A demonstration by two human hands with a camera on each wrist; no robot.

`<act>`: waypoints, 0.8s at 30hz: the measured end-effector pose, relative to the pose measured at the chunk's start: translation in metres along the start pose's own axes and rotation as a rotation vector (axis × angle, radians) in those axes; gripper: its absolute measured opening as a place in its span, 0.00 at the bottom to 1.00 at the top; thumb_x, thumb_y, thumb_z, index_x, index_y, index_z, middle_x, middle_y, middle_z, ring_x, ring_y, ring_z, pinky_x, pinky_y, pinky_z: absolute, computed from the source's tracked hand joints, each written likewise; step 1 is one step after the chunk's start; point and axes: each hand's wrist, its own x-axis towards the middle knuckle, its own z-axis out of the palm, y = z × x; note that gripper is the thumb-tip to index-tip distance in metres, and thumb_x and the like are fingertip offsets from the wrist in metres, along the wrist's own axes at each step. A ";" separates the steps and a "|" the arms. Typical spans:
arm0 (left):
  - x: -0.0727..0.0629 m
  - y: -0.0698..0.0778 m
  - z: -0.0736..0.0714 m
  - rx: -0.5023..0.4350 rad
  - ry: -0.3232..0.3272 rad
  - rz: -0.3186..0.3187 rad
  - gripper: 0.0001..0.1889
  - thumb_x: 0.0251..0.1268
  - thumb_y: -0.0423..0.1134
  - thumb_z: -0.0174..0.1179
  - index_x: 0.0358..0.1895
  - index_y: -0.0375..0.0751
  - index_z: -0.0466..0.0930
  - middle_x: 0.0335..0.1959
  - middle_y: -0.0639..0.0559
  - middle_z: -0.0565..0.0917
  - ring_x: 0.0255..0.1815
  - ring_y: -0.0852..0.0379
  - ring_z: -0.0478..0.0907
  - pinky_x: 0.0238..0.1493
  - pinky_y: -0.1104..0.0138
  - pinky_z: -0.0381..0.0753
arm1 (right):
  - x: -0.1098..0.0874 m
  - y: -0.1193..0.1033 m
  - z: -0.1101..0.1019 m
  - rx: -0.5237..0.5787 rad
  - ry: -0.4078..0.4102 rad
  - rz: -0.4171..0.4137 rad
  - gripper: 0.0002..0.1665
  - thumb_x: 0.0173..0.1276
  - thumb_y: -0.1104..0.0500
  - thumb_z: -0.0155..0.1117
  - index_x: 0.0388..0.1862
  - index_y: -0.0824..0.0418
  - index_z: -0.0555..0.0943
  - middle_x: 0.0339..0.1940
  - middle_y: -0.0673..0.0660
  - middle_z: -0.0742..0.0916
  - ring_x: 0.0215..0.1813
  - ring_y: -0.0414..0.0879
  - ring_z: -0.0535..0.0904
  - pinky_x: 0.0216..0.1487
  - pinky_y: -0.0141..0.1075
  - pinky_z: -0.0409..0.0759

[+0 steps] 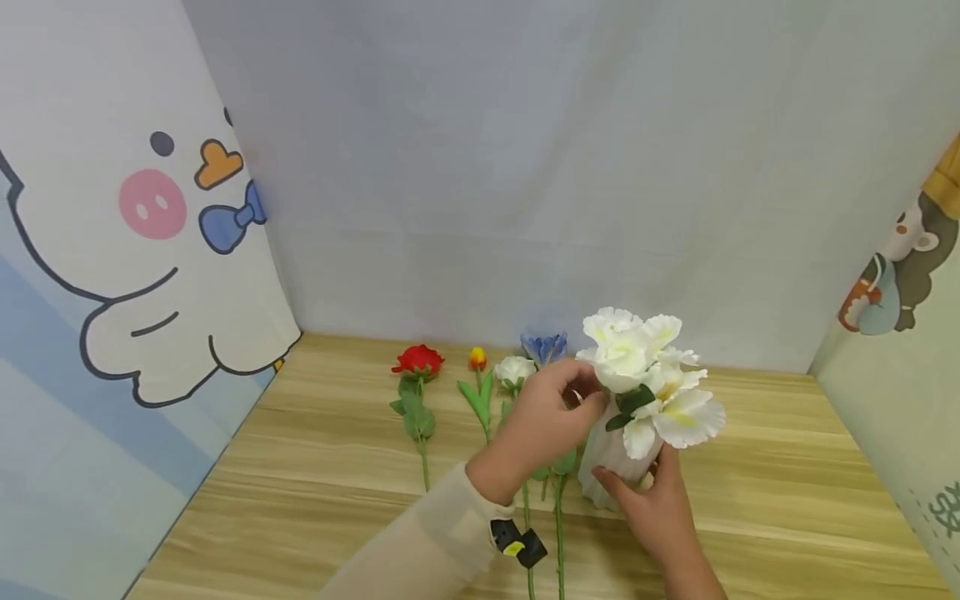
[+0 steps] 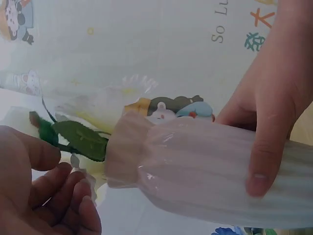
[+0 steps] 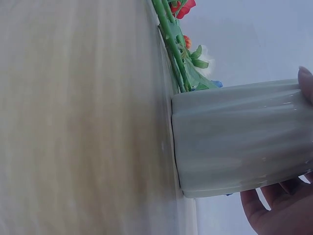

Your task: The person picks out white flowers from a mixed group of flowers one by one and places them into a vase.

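Note:
A white ribbed vase (image 1: 611, 458) stands upright on the table, holding large white flowers (image 1: 686, 417) and a white rose (image 1: 622, 360) with dark green leaves (image 2: 80, 139). My right hand (image 1: 660, 508) grips the vase low on its side, thumb in front and fingers round the far side; the right wrist view shows the vase base (image 3: 183, 147) at the tabletop. My left hand (image 1: 555, 408) is beside the vase mouth (image 2: 124, 152), fingers loosely bent, thumb tip right by the rose's stem and leaves. Nothing shows plainly between its thumb and fingertips (image 2: 85, 203).
Left of the vase lie a red rose (image 1: 418, 361), a red-yellow tulip (image 1: 477, 359), another white rose (image 1: 514, 369) and a blue flower (image 1: 546, 347), stems toward me, partly behind my left arm. A pale curtain (image 1: 525, 208) rises along the wooden table's (image 1: 300, 467) back edge.

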 end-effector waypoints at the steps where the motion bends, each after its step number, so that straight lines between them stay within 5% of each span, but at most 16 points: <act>1: 0.000 0.000 0.002 0.016 0.001 -0.005 0.04 0.73 0.39 0.61 0.44 0.46 0.84 0.37 0.59 0.81 0.37 0.63 0.77 0.39 0.69 0.80 | 0.000 0.001 0.000 -0.001 0.000 -0.001 0.55 0.63 0.55 0.80 0.80 0.55 0.55 0.73 0.59 0.70 0.72 0.55 0.66 0.70 0.61 0.62; 4: 0.002 0.000 0.009 0.057 0.026 -0.008 0.04 0.70 0.40 0.65 0.43 0.47 0.83 0.34 0.60 0.79 0.33 0.64 0.75 0.33 0.70 0.78 | 0.001 0.001 0.000 -0.007 0.003 -0.001 0.54 0.63 0.56 0.80 0.80 0.56 0.56 0.73 0.59 0.70 0.72 0.55 0.66 0.70 0.61 0.62; 10: 0.006 0.005 0.014 -0.008 0.068 -0.044 0.04 0.68 0.39 0.66 0.42 0.50 0.82 0.31 0.58 0.77 0.28 0.61 0.73 0.28 0.69 0.75 | 0.001 0.000 0.000 -0.009 -0.003 -0.004 0.56 0.64 0.54 0.79 0.81 0.57 0.55 0.75 0.60 0.68 0.74 0.57 0.64 0.71 0.63 0.61; 18: 0.009 -0.006 0.021 0.000 0.027 -0.115 0.08 0.66 0.35 0.65 0.30 0.49 0.77 0.23 0.58 0.75 0.23 0.61 0.69 0.25 0.69 0.70 | 0.001 0.000 0.001 -0.008 0.017 0.022 0.55 0.63 0.55 0.80 0.81 0.52 0.56 0.73 0.55 0.70 0.70 0.49 0.68 0.67 0.52 0.67; 24: 0.009 -0.016 0.024 -0.054 0.015 -0.102 0.15 0.67 0.35 0.64 0.25 0.47 0.69 0.19 0.54 0.67 0.19 0.59 0.63 0.25 0.68 0.66 | 0.000 -0.001 0.000 0.005 0.012 0.061 0.54 0.63 0.52 0.80 0.79 0.55 0.58 0.74 0.59 0.69 0.73 0.54 0.65 0.69 0.57 0.64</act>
